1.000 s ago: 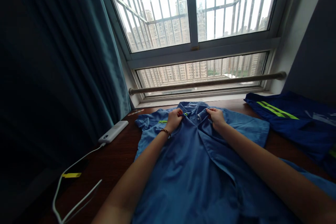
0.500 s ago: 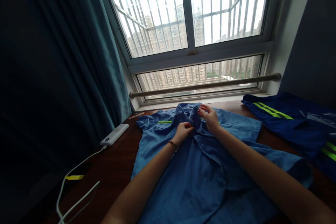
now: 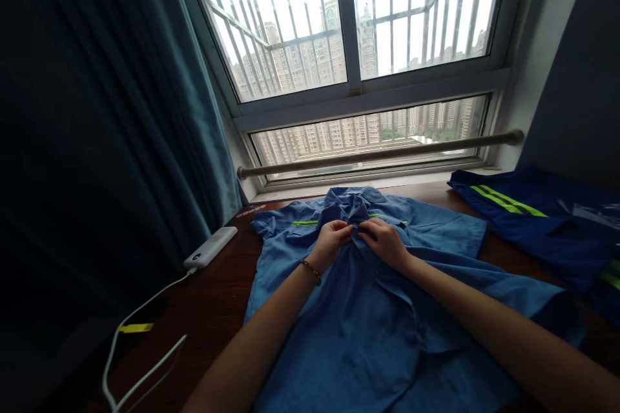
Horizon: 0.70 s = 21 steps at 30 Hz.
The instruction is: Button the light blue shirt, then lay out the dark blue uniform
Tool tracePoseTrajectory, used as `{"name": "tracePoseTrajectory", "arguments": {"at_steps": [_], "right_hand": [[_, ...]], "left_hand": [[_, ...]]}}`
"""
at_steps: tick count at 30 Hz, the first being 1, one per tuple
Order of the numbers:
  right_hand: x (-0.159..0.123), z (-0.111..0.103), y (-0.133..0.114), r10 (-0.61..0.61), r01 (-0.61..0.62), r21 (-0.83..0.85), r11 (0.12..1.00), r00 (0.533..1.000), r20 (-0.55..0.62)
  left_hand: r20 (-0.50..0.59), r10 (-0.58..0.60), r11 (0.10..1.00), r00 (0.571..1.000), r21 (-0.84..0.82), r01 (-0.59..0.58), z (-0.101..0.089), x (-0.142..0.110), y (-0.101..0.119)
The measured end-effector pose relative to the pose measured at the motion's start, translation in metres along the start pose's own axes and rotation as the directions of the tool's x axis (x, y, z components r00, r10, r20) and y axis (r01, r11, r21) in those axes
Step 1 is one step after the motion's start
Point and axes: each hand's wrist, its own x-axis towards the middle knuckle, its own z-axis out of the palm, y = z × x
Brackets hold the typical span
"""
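A blue shirt (image 3: 358, 322) with thin lime stripes on the chest lies spread, front up, on a dark wooden table (image 3: 203, 310). My left hand (image 3: 332, 239) and my right hand (image 3: 385, 240) meet at the top of the shirt's front opening, just below the collar (image 3: 356, 201). Both pinch the fabric edges there, fingertips almost touching. A beaded bracelet sits on my left wrist.
A white power bank (image 3: 210, 246) with a white cable (image 3: 140, 335) lies on the table's left side. Darker blue garments with lime stripes (image 3: 537, 219) lie at the right. A teal curtain (image 3: 121, 129) hangs at left. A barred window and a rail stand behind.
My hands were apart on the collar a second ago. They have come together toward me at the top of the shirt's front opening, drawing the two front edges together.
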Motion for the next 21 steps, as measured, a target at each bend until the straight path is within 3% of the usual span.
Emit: {"name": "tracePoseTrajectory", "arguments": {"at_steps": [5,8,15,21], "right_hand": [[-0.003,0.0,-0.004,-0.031,0.034,0.036,0.999,0.996,-0.078],[-0.003,-0.003,-0.006,-0.13,0.125,-0.066,0.99,0.988,-0.085],[-0.002,-0.008,-0.011,-0.384,0.382,-0.371,0.846,0.92,0.07],[0.004,-0.014,-0.011,-0.404,0.423,-0.391,0.817,0.905,0.134]], "left_hand": [[0.035,-0.015,1.0,0.999,0.021,0.014,0.002,-0.003,0.005],[0.018,-0.016,0.999,1.0,0.031,0.016,0.005,-0.005,0.006],[-0.085,-0.111,0.988,0.99,-0.112,0.101,0.006,-0.002,0.003],[-0.03,-0.035,0.998,0.999,-0.062,0.033,0.002,-0.005,0.006]]}}
